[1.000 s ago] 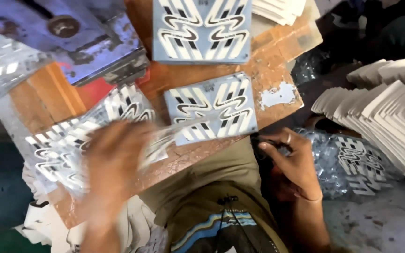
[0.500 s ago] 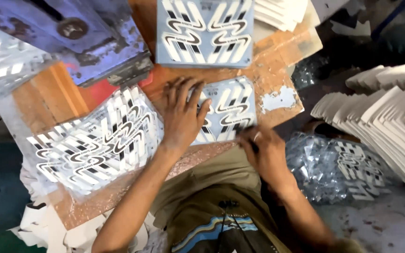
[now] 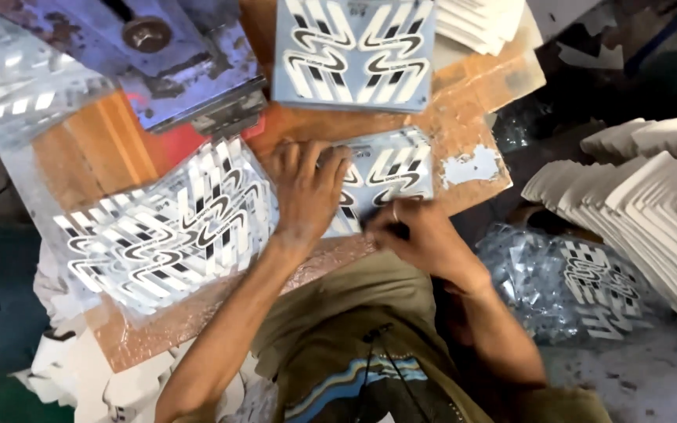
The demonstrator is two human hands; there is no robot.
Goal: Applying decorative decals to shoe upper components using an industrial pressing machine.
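two hands on patterned sheet (image 3: 389, 176): left hand (image 3: 307, 192) flat, open; right hand (image 3: 417, 235) at 4 o'clock, grip unclear.

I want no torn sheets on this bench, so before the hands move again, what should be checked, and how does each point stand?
1. Left hand flat on the patterned sheet: ok.
2. Right hand at the sheet's near edge: ok.
3. Right hand's grip on the edge: cannot tell, blurred.
4. Sheet lies fully on the wooden board: ok.
5. Clear film sheet beside it stays out from under the left hand: cannot tell.
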